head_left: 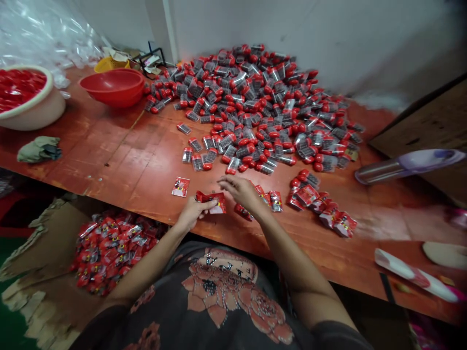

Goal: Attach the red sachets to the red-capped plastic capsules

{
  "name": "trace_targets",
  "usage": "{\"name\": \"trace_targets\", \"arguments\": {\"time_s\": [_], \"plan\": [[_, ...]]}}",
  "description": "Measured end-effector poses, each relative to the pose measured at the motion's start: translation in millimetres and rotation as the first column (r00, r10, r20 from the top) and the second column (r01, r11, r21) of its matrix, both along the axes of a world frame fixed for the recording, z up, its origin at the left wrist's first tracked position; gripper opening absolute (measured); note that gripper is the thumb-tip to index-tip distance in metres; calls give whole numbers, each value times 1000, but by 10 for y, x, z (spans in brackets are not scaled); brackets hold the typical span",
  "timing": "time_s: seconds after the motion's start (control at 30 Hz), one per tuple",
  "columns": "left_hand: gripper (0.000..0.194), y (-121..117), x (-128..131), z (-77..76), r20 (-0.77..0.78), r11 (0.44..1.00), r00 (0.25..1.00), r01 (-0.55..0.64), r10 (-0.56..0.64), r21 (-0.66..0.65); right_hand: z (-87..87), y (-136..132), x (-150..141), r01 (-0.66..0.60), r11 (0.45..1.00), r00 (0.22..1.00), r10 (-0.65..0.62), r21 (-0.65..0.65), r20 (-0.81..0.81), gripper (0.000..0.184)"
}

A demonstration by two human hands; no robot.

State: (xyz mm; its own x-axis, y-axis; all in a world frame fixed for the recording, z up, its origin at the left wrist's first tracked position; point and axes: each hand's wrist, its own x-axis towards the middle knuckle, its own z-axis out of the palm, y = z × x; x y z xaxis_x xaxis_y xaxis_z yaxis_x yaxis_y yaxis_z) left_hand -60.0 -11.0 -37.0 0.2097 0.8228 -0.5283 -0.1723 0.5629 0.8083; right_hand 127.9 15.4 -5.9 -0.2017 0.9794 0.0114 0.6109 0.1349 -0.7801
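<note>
My left hand (193, 213) pinches a small red foil packet (212, 202) at the table's front edge. My right hand (239, 190) is just above that packet, its fingers drawn together and pointing left; I cannot tell whether they hold anything. Another red packet (180, 186) lies alone to the left. Several more red packets (321, 206) lie in a loose group to the right. Behind my hands spreads a large heap of small clear packs with red ends (251, 107). An open cardboard box of red packets (109, 253) sits below the table's edge, left of my lap.
The red wooden tabletop (91, 160) runs across the view. At far left stand a white basin of red pieces (44, 111) and a red bowl (111, 86), beside a crumpled cloth (38, 149). A long purple-and-clear object (408, 166) lies at right.
</note>
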Motion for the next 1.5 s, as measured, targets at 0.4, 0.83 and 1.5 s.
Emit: {"name": "trace_targets", "arguments": {"time_s": [0.4,0.83,1.5], "plan": [[39,104,53,15,156,904,894,-397,420,-159,-280,305,-166,7,1000,789,-12,11,615,29],[23,149,8,123,235,871,845,-429,481,-240,-241,-85,-69,-243,948,891,134,207,434,25],[40,-74,321,152,194,869,866,-485,460,103,-253,-761,-227,211,966,828,-258,-149,-499,34]]}}
